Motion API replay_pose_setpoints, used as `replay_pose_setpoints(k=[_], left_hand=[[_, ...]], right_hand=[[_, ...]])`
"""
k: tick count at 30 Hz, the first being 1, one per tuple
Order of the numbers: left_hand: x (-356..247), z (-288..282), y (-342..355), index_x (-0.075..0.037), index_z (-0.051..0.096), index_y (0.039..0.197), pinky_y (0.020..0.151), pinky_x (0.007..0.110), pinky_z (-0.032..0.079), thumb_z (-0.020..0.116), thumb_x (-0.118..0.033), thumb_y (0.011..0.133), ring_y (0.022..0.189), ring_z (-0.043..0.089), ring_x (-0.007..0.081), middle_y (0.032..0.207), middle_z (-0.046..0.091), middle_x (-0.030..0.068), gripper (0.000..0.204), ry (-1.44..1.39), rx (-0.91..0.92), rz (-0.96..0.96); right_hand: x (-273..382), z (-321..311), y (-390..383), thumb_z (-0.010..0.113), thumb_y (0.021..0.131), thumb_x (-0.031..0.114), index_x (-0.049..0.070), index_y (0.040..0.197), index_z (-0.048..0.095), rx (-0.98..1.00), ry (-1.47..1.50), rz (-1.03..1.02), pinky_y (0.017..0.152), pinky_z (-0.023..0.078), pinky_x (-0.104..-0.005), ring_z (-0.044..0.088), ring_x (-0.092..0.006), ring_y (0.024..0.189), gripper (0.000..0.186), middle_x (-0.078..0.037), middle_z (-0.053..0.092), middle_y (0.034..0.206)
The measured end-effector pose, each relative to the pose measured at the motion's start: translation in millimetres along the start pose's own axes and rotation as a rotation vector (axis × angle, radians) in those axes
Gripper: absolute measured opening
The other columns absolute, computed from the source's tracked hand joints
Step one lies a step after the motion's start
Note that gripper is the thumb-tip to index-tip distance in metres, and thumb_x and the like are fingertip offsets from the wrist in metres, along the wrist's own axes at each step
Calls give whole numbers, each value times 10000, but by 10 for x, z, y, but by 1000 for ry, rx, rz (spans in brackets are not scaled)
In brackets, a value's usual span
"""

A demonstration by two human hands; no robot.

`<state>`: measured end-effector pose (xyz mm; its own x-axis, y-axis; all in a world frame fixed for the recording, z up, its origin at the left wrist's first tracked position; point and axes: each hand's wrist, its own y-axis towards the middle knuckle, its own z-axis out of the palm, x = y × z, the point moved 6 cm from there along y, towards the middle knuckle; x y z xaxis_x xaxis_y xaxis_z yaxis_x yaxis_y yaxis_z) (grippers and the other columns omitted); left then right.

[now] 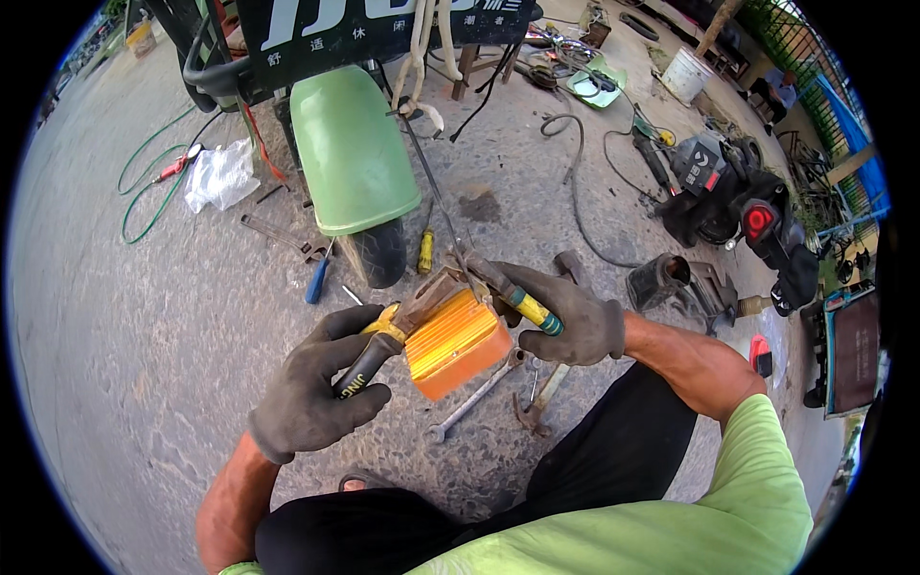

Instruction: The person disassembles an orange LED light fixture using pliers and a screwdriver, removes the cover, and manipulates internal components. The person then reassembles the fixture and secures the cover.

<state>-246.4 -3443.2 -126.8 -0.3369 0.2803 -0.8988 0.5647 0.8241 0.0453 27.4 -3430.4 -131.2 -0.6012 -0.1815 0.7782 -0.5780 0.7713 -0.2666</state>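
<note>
Partly hidden from you
The top edge crops the sign (383,40); the fender (353,153) covers part of the tire (383,257); a handle (537,312) partly covers your right hand (571,316); the seated person (781,93) is too small for detail.

Bright, soft daylight with fisheye distortion at edges

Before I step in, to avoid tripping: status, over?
Left hand: black-yellow tool. Right hand: yellow-green tool. Orange box between. Spanner on ground below.
</note>
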Motion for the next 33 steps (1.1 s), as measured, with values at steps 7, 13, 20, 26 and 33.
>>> replay_pose_setpoints(k=[7,13,20,26,33], left_hand=[[-36,29,13,-41,700,1245,1073,452,473,765,-109,779,1275,567,387,1383,561,232,475,53,-12,30],[-103,20,10,-36,697,1249,1073,452,469,769,-92,770,1261,557,394,1360,563,244,487,155,-50,89],[-152,1,1,-32,702,1238,1053,451,484,762,-73,768,1236,567,392,1336,571,244,476,161,-88,92],[-39,-5,-34,11,598,1354,1041,444,512,790,-101,752,1242,601,388,1335,574,242,642,123,-145,35],[94,49,-72,29,472,1445,1027,433,520,775,-143,751,1203,637,367,1296,594,253,777,1,-102,-195]], right_hand=[[19,-53,9,588,739,94,45,1600,260,-65,-239,-56,1105,431,-449,559,-377,1313,922,-252,488,1456],[-39,-104,39,591,714,112,79,1599,281,-40,-171,15,1142,396,-467,547,-399,1323,938,-246,490,1465],[11,-67,37,583,706,109,63,1593,288,-14,-103,31,1130,402,-454,556,-392,1310,936,-244,508,1451],[91,-62,28,586,713,94,46,1590,283,-15,-223,5,1154,397,-459,534,-402,1338,929,-262,482,1477],[104,11,39,610,728,78,27,1593,273,-11,-165,-36,1154,401,-463,519,-410,1345,931,-285,470,1471]])
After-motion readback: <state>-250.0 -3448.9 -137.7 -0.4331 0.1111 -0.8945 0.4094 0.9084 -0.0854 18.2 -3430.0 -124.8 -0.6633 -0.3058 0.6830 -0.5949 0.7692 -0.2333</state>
